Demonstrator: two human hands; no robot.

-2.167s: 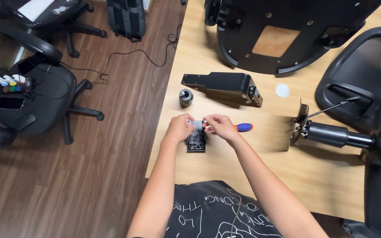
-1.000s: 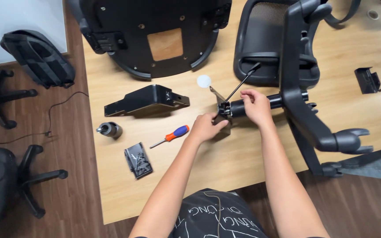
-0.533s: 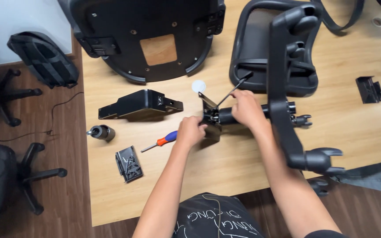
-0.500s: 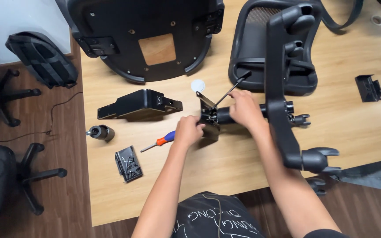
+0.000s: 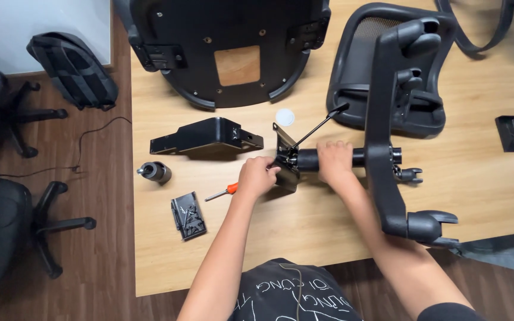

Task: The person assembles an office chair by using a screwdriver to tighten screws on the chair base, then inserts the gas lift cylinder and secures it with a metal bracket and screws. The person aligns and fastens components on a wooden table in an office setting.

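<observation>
A: Take the light wooden tabletop (image 5: 328,238) as the landmark and read it left to right. What lies at its left end?

B: A small dark metal cylinder (image 5: 154,172) near the left edge, and just below it a flat black packet of small hardware (image 5: 188,215). Right of those lies a screwdriver with an orange handle (image 5: 223,191), untouched, and above it a black angular metal bracket (image 5: 206,136).

A: And the hands?

B: At the middle of the tabletop. The left hand (image 5: 257,177) is curled against the black metal tilt plate (image 5: 285,163), fingers bunched at its edge; whether they pinch a small fastener I cannot tell. The right hand (image 5: 335,160) is wrapped from above round the black cylindrical column (image 5: 307,160) that runs out of that plate, fingers pressed closed around it. A thin black lever rod (image 5: 319,123) slants up from the plate.

A: Further right?

B: The column passes into the black plastic five-arm chair base (image 5: 388,148), lying on its side, with a black mesh chair back (image 5: 361,65) behind it and a small black clip (image 5: 513,133) towards the right edge. A black seat pan with a wooden patch (image 5: 233,53) lies at the far side.

A: Which step is this, in your view?

B: It looks like seating the plate on the column end. The next move seems to call for the right hand bracing the column firmly while the left squares the plate up.
</observation>
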